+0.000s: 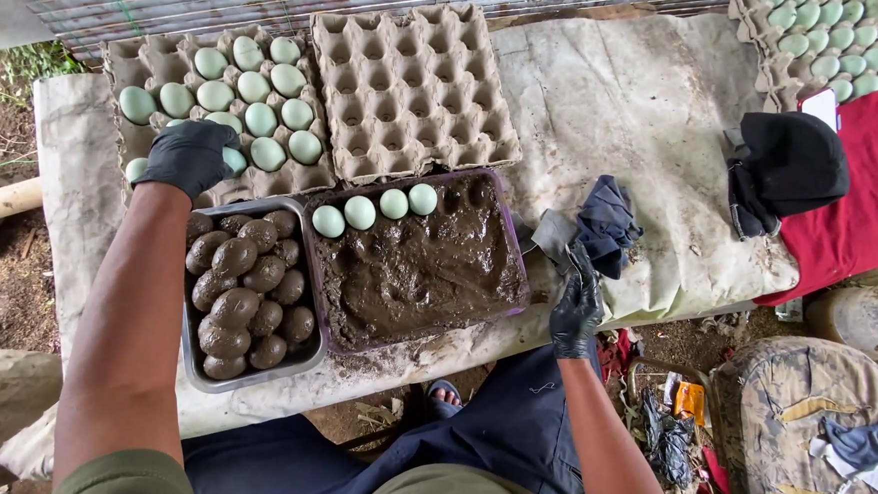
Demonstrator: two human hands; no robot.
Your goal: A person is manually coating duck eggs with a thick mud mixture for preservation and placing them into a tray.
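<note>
The left hand (189, 156), in a black glove, rests on the near edge of the left egg tray (139, 62), fingers curled over pale green eggs (260, 118); whether it grips one cannot be told, since the glove covers what lies under it. That tray is part filled, with about a dozen and a half eggs visible; the middle egg tray (411, 88) beside it holds nothing.

The steel pan (253, 375) on the tabletop (631, 97) holds mud-coated eggs (234, 308), heaped; the count is unclear because the lower ones are buried. The purple-rimmed tray (511, 243) touching it holds wet brown mud (420, 273); four clean green eggs (375, 209) sit in a row along its far edge.

The right hand (575, 315), also gloved in black, is at the tabletop's near edge, fingers loosely closed on the corner of a grey cloth (556, 233); a dark blue rag (608, 223) lies just beside it.

A third egg tray (765, 69) at the far right, full of green eggs, is cut off by the frame edge; a black cap (790, 163) and red cloth (872, 204) lie in front of it.
</note>
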